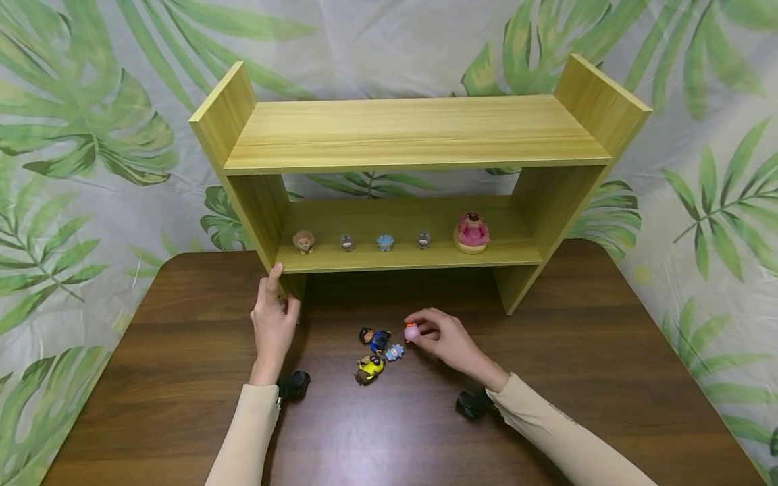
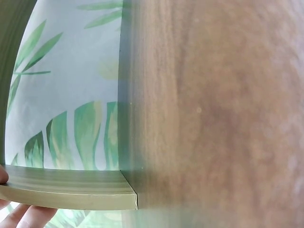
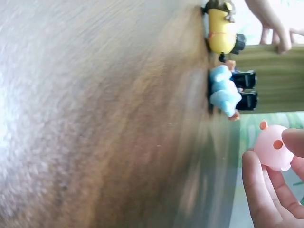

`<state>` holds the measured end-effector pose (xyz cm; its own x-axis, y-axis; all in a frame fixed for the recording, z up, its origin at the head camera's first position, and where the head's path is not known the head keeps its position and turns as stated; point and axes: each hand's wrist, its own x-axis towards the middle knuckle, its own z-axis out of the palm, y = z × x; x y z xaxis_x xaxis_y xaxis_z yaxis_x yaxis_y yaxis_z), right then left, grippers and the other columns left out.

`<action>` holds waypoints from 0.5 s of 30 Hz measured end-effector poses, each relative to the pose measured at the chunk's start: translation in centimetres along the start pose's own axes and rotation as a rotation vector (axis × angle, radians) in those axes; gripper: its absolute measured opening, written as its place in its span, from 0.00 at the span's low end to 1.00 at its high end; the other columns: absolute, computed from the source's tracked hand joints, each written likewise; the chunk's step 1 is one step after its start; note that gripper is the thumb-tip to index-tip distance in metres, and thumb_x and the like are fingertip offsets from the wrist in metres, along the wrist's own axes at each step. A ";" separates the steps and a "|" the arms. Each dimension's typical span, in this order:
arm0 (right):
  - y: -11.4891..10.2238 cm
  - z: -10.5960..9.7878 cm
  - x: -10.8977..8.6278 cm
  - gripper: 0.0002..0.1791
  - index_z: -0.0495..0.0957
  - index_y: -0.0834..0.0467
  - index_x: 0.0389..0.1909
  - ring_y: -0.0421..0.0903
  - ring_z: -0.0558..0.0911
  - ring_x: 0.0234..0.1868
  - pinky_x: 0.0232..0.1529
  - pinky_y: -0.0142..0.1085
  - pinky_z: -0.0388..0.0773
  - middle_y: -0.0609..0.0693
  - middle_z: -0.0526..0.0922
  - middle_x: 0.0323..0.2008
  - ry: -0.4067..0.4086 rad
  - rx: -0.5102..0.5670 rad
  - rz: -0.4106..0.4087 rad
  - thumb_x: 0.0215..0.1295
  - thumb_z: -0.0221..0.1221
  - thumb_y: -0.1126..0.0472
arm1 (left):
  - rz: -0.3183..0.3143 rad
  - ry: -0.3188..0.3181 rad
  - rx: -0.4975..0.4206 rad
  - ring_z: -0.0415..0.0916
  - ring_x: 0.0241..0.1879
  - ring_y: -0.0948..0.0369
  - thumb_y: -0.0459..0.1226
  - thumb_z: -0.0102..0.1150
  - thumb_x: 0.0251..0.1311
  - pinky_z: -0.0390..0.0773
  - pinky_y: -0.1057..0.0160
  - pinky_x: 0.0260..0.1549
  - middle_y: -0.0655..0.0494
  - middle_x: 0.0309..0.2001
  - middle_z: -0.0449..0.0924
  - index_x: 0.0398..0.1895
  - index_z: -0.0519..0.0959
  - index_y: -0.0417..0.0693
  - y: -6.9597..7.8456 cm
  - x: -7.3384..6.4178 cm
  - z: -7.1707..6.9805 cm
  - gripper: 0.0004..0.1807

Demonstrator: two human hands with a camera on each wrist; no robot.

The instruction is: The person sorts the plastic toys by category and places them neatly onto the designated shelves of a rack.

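My right hand (image 1: pixel 446 337) pinches a round pink figurine (image 1: pixel 412 332) between thumb and fingertips, its small orange parts facing the right-wrist camera; it is in front of the wooden shelf unit (image 1: pixel 419 131), just beside a blue spiky-edged figurine (image 1: pixel 394 352) on the brown tabletop (image 1: pixel 200 412). My left hand (image 1: pixel 273 324) grips the unit's left side panel (image 2: pixel 71 187), thumb on one face and fingers on the other, one fingertip up at the front corner of the lower board (image 1: pixel 401 262).

To the pink figurine's left lie a dark-haired blue-clothed figurine (image 1: pixel 378 340) and a yellow-and-brown figurine (image 1: pixel 369 370); on its right, tabletop runs from my wrist out to the slanting right edge; ahead, space opens under the lower board between the two side panels. Near that board's front edge stand a lion figurine (image 1: pixel 304 241), a small grey figurine (image 1: pixel 346 243), a pale-blue scalloped figurine (image 1: pixel 385 243), a second grey figurine (image 1: pixel 423 239) and a plump pink bear-like figurine (image 1: pixel 472 234), spaced apart; the right sleeve (image 1: pixel 559 425) carries faint dark marks, too small to read.
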<state>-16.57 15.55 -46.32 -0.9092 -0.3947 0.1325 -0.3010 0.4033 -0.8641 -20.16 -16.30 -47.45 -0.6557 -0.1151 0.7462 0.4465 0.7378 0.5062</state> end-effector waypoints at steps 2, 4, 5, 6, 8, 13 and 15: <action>-0.3 -0.2 -0.1 0.15 0.78 0.65 0.50 0.51 0.80 0.45 0.41 0.36 0.79 0.55 0.79 0.46 0.000 0.020 0.005 0.61 0.61 0.70 | 0.000 0.001 0.001 0.57 0.18 0.58 0.20 0.52 0.52 0.61 0.57 0.16 0.44 0.35 0.66 0.69 0.55 0.72 0.0 0.0 0.0 0.47; -0.5 -0.3 -0.1 0.16 0.77 0.66 0.50 0.52 0.80 0.46 0.42 0.37 0.79 0.57 0.79 0.48 -0.003 0.048 0.005 0.61 0.61 0.70 | -0.001 0.002 0.002 0.58 0.18 0.58 0.20 0.52 0.52 0.61 0.57 0.16 0.44 0.35 0.66 0.69 0.55 0.72 0.0 0.0 0.0 0.46; -0.6 -0.4 -0.2 0.16 0.77 0.66 0.51 0.53 0.79 0.47 0.42 0.37 0.79 0.59 0.79 0.48 -0.004 0.064 0.006 0.62 0.60 0.71 | -0.002 0.002 0.003 0.58 0.18 0.58 0.21 0.52 0.52 0.61 0.57 0.16 0.43 0.35 0.66 0.69 0.55 0.72 0.0 0.0 0.0 0.46; -0.7 -0.5 -0.2 0.16 0.77 0.67 0.51 0.54 0.79 0.47 0.42 0.37 0.79 0.60 0.79 0.49 -0.006 0.078 0.004 0.62 0.60 0.71 | -0.003 0.002 0.003 0.58 0.18 0.58 0.21 0.52 0.52 0.61 0.57 0.16 0.43 0.35 0.66 0.69 0.55 0.71 0.0 0.0 0.0 0.46; -0.9 -0.5 -0.2 0.16 0.76 0.67 0.51 0.55 0.79 0.48 0.43 0.37 0.78 0.63 0.79 0.50 -0.013 0.107 0.000 0.61 0.60 0.72 | -0.007 -0.001 0.001 0.58 0.17 0.58 0.21 0.52 0.53 0.61 0.57 0.16 0.43 0.35 0.66 0.69 0.55 0.71 0.0 0.0 0.0 0.45; -1.5 -0.8 -0.2 0.15 0.77 0.65 0.49 0.53 0.79 0.48 0.43 0.35 0.78 0.63 0.79 0.49 -0.018 0.133 -0.017 0.61 0.60 0.71 | -0.014 -0.002 -0.001 0.59 0.18 0.57 0.21 0.51 0.54 0.62 0.56 0.16 0.43 0.36 0.67 0.69 0.55 0.70 0.1 0.0 0.0 0.44; -1.9 -1.0 -0.2 0.14 0.78 0.63 0.48 0.51 0.79 0.47 0.43 0.34 0.78 0.62 0.80 0.48 -0.015 0.140 -0.024 0.61 0.61 0.70 | -0.014 0.000 -0.002 0.60 0.18 0.57 0.22 0.51 0.54 0.63 0.56 0.17 0.43 0.36 0.67 0.69 0.55 0.70 0.1 0.0 0.0 0.44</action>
<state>-16.08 15.66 -44.23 -0.8977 -0.4152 0.1473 -0.2782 0.2751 -0.9203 -20.11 -16.23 -47.46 -0.6616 -0.1256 0.7393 0.4387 0.7347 0.5175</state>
